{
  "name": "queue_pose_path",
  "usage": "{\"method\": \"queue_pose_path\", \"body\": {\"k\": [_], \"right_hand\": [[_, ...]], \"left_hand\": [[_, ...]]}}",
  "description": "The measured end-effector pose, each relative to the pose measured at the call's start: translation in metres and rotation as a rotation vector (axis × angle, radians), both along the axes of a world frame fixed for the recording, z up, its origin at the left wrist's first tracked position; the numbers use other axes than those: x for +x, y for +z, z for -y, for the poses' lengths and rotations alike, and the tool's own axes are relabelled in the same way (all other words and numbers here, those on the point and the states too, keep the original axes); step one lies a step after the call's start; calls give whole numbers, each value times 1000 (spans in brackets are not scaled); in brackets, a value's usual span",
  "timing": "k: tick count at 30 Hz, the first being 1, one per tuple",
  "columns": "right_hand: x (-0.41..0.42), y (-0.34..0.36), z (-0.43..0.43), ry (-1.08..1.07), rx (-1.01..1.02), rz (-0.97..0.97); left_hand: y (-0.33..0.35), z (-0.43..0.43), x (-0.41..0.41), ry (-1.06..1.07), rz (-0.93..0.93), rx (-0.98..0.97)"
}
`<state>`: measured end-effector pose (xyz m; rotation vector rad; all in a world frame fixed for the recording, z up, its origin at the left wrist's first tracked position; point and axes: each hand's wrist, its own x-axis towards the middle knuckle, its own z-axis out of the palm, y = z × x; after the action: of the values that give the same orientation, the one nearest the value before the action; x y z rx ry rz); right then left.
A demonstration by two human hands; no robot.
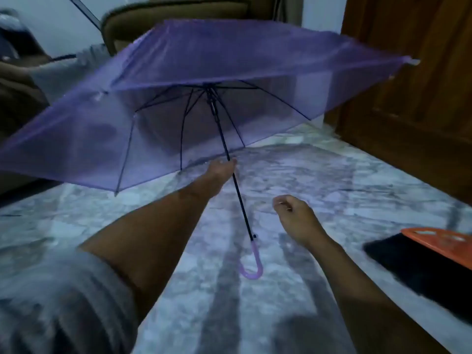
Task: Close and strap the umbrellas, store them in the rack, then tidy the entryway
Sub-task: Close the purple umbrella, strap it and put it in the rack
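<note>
My left hand point(221, 172) gripped the shaft point(236, 185) of the open purple umbrella point(204, 98), held above the marble floor point(332, 180). Right hand point(293, 215) hung loosely curled, empty. Judged light, canopy flimsy; runner point(212, 103) best pulled next.

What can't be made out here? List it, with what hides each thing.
All in the head view:
- Left hand: fingers hidden behind the umbrella shaft.
- Right hand: curled and blurred; not clear whether it holds anything.
- Second umbrella: cut off by the top edge.
- Orange object: cut off by the right edge, blurred.
- Rack: not visible.
</note>
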<state>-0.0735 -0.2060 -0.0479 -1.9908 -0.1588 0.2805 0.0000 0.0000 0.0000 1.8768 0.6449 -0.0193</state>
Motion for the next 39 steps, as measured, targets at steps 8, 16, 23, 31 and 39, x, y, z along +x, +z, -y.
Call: {"method": "queue_pose_path", "body": {"k": [8, 16, 23, 31, 39], "right_hand": [[21, -15, -39, 19, -8, -14], [21, 18, -62, -39, 83, -47], [-14, 72, -59, -83, 72, 287], [-38, 102, -63, -85, 182, 302], [-45, 120, -63, -80, 301, 283]], "left_hand": [[-19, 6, 14, 37, 116, -169], [24, 24, -16, -175, 179, -160], [95, 10, -22, -194, 287, -340], [185, -5, -3, -70, 478, -399], [195, 1, -7, -252, 488, -475]]}}
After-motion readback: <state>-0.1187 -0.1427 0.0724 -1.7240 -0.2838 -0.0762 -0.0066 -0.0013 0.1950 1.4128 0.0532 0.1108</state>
